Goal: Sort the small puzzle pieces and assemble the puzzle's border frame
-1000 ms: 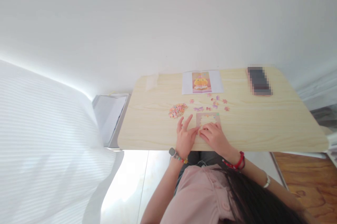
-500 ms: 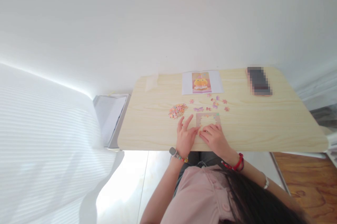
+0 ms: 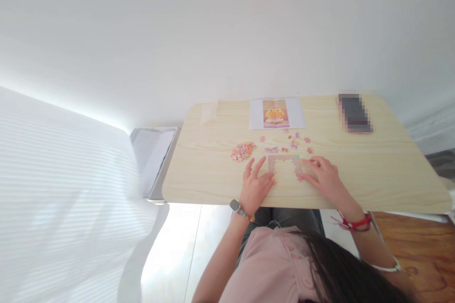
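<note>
Pastel puzzle frame lies between spread left hand and right hand (both touching it).

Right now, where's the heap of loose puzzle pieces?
Head view: the heap of loose pieces lies on the wooden table, left of the puzzle frame, just beyond the left hand.
</note>
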Available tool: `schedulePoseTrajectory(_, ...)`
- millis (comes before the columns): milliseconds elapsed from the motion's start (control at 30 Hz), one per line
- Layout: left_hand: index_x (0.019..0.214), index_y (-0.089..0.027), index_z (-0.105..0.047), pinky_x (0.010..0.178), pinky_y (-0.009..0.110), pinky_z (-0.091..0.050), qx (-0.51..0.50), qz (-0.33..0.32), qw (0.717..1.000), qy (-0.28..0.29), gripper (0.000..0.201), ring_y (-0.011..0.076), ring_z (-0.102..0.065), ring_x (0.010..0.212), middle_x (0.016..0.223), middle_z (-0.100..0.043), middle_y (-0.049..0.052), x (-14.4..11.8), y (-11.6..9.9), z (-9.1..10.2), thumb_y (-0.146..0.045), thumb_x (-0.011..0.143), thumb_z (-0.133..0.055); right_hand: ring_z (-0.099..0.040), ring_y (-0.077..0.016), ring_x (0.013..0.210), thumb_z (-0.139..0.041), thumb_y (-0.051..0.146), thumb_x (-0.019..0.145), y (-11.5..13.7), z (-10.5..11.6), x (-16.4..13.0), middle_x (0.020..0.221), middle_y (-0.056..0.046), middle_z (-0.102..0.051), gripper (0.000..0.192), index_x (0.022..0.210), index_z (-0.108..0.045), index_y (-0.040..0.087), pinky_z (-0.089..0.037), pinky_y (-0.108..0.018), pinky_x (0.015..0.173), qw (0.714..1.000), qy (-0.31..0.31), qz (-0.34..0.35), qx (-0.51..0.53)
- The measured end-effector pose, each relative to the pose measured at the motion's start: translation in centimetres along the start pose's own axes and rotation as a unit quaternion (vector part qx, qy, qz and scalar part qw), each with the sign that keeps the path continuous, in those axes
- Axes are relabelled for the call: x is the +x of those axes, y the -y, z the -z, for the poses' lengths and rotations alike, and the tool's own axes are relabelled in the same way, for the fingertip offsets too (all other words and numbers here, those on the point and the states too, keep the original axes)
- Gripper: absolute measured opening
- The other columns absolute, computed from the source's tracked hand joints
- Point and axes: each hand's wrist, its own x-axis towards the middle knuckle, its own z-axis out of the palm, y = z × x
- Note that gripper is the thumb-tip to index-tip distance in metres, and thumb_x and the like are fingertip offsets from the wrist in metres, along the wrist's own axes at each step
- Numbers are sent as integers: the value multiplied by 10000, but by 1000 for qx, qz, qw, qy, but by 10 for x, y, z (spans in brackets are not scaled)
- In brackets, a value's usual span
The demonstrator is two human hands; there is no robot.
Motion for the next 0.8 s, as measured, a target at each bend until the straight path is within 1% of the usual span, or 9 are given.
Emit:
schedulePoseTrajectory(133,1085,-249,-607,1033,484,-338,14,11,1000,14,325,286,-245,1301,1369,-366,77,-1,3,-2,-311,767,-630,-520,-211,833,-463,420,843,-8,-3,0,1063,-101,-537,372,1150,-576,243,-375,-389,746,1000,12,12,3)
schedulePoseTrajectory(267,1106,-293,-591,996,535,-346,44,39,998,35,392,342,-224,1295,1396,-319,63,0,8,-2,-297,724,-677,-517,-214,832,-473,397,841,-8,-6,4,1074,-105,-542,349,1137,-592,257,-381,-397,748,1000,7,19,-2)
schedulePoseTrajectory(400,1068,-328,-611,971,554,-354,60,39,997,34,378,366,-221,1286,1399,-309,45,3,11,-2,-315,701,-697,-528,-216,852,-499,385,832,-10,-8,7,1121,-108,-532,336,1118,-609,245,-393,-396,749,1000,7,25,0)
schedulePoseTrajectory(500,1048,-331,-623,947,553,-375,67,42,997,24,349,370,-220,1282,1393,-316,45,4,10,-3,-323,706,-691,-531,-223,874,-499,375,834,-11,-8,8,1129,-116,-532,338,1123,-609,238,-402,-400,754,1000,6,28,2)
schedulePoseTrajectory(600,1053,-333,-622,925,553,-396,72,48,996,23,363,370,-224,1277,1392,-316,47,3,10,-5,-322,698,-698,-533,-228,893,-502,346,833,-11,-7,9,1122,-110,-539,326,1129,-609,262,-406,-403,761,999,8,35,2)
schedulePoseTrajectory(800,1045,-327,-625,936,559,-388,63,55,996,26,359,368,-222,1278,1396,-306,47,3,10,-5,-310,695,-702,-536,-236,923,-496,351,833,-10,-4,11,1129,-109,-543,299,1087,-633,272,-417,-410,765,999,12,38,16)
